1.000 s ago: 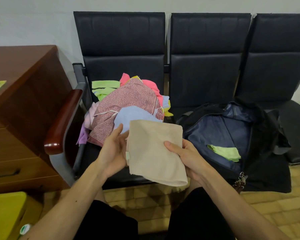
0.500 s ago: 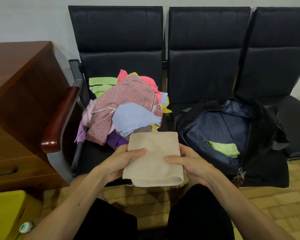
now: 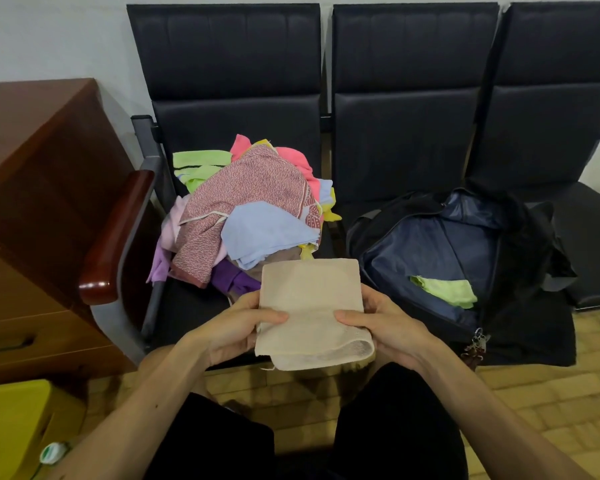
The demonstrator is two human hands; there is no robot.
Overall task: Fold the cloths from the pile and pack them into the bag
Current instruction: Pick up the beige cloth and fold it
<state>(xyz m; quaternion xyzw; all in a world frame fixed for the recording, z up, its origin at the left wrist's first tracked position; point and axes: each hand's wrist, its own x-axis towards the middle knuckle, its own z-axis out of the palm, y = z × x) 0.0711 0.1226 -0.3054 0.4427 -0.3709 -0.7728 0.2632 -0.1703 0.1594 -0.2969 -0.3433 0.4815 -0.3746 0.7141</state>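
Item: beige cloth. Held in front of the person, above the lap and just short of the seat edge, between the pile and the bag. A second earlier it hung as a taller, looser sheet drooping from both hands; half a second earlier it was doubled over; at this moment it sat as a compact near-square with the rolled fold along its near edge. Judged folded, or all but.

Left hand: gripped the cloth's left edge, thumb laid over the top face, fingers curled beneath. It had shifted from behind the sheet to this pinch.

Right hand: gripped the right edge likewise, thumb on top, fingers under.

Pile of cloths: heaped on the left seat of the black bench; patterned pink piece on top, pale blue and green pieces showing. Unchanged across the interval; many pieces remained to fold.

Bag: dark, lying unzipped on the middle seat, blue lining exposed. One green cloth lay inside, in the same place as before.

Other: wooden cabinet to the left.

Assessment: folding step for this piece appeared complete; the next call would be carrying it rightward into the open bag beside the green one. Task at an early stage.
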